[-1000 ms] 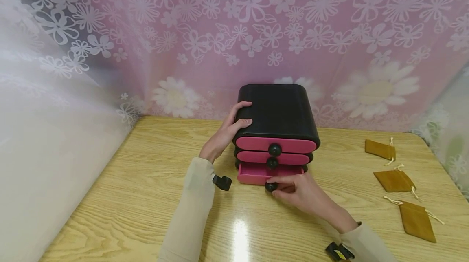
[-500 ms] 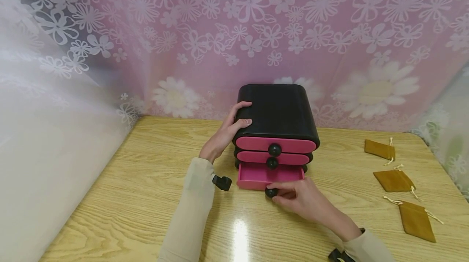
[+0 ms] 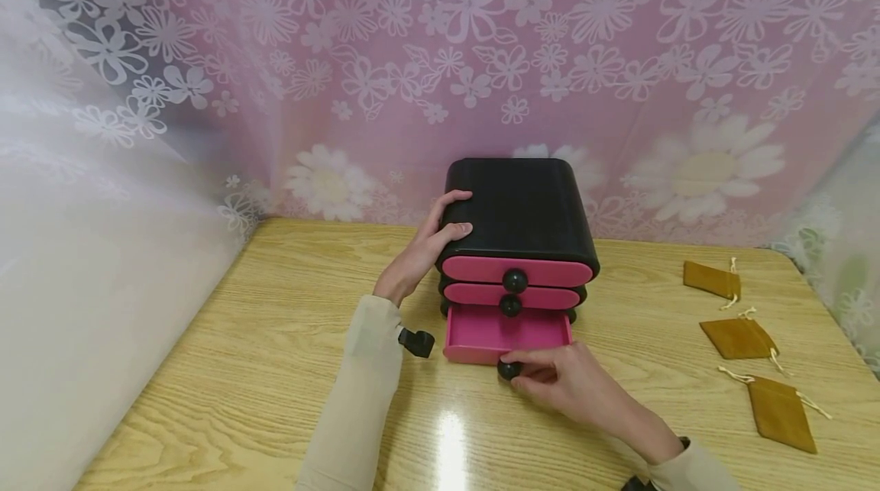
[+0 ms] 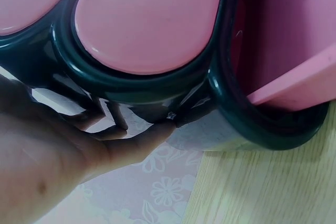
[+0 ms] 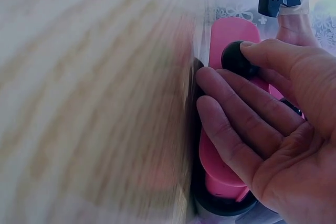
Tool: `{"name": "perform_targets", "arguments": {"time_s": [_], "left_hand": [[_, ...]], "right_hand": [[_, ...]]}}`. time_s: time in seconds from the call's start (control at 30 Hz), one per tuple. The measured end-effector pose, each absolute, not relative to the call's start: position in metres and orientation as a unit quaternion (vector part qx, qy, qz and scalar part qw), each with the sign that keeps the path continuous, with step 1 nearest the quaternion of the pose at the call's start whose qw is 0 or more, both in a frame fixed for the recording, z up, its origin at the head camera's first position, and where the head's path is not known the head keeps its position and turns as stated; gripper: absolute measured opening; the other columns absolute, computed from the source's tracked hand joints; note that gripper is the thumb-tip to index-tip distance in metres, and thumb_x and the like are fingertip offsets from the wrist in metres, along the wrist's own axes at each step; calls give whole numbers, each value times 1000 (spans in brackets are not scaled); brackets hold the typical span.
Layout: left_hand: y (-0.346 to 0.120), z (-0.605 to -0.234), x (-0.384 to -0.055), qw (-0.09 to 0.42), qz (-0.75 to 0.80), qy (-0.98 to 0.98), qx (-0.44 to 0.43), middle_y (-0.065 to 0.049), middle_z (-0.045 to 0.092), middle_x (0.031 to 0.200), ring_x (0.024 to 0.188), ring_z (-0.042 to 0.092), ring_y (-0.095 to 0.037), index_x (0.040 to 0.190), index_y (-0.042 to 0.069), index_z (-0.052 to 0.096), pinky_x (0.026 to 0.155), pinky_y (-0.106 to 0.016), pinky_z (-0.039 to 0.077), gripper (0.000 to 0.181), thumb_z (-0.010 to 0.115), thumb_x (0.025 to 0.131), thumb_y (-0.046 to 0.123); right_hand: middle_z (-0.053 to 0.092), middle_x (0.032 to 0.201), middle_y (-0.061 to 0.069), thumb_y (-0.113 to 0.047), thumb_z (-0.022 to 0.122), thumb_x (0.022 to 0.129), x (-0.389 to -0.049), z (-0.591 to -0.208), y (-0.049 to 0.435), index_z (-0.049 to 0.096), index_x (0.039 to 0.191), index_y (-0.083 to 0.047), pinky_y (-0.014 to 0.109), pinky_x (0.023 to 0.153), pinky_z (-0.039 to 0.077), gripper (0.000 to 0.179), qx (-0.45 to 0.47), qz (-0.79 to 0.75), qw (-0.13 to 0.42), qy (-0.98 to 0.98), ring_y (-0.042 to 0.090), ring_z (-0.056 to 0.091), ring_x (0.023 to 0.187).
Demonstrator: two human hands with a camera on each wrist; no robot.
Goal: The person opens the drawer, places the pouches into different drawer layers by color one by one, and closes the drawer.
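A small black chest (image 3: 517,208) with three pink drawers stands on the table. Its bottom drawer (image 3: 474,353) is pulled out, and the pink inside shows bare. My right hand (image 3: 574,388) pinches the round black knob (image 3: 509,369) of that drawer between thumb and fingers; in the right wrist view the knob (image 5: 239,60) sits under the thumb. My left hand (image 3: 422,250) rests on the chest's left side, thumb and a finger over the top edge. In the left wrist view, the left hand's fingers (image 4: 142,142) lie along the side wall. The upper two drawers are closed.
Three brown drawstring pouches, a far one (image 3: 712,279), a middle one (image 3: 739,339) and a near one (image 3: 782,413), lie along the table's right side. A flowered pink curtain (image 3: 412,94) hangs right behind the chest. The wooden table (image 3: 261,369) extends to the left.
The bottom drawer has slid further out toward me, with my right hand moving along on its knob. My left hand has stayed in place on the chest.
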State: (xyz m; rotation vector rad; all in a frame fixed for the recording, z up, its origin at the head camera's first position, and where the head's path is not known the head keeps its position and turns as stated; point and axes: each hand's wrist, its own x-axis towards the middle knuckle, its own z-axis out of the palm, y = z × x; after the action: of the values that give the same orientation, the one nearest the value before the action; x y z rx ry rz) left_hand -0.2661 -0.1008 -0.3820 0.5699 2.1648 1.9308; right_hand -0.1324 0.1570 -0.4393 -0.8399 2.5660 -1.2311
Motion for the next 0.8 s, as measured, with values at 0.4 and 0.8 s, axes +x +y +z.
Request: {"name": "perform_targets", "arguments": {"time_s": [0.4,0.8], "left_hand": [[-101,-381,-266,94,651,729,190,11,23,164,145,37,-23,146,44,42,120,-56,30,49,55,100,35],[-102,-381,-266,97,647,731,193,12,20,165,150,30,-21,146,44,41,121,-57,27,48,54,101,36]], "right_hand": [[79,101,0,-15,77,92,-125,-440,157,76,119,-15,22,72,60,28,-294,-415,92,856,1,73,86],[78,104,-2,-16,77,91,-123,-441,159,75,121,-18,21,72,57,30,-297,-400,101,861,-1,72,87]]}}
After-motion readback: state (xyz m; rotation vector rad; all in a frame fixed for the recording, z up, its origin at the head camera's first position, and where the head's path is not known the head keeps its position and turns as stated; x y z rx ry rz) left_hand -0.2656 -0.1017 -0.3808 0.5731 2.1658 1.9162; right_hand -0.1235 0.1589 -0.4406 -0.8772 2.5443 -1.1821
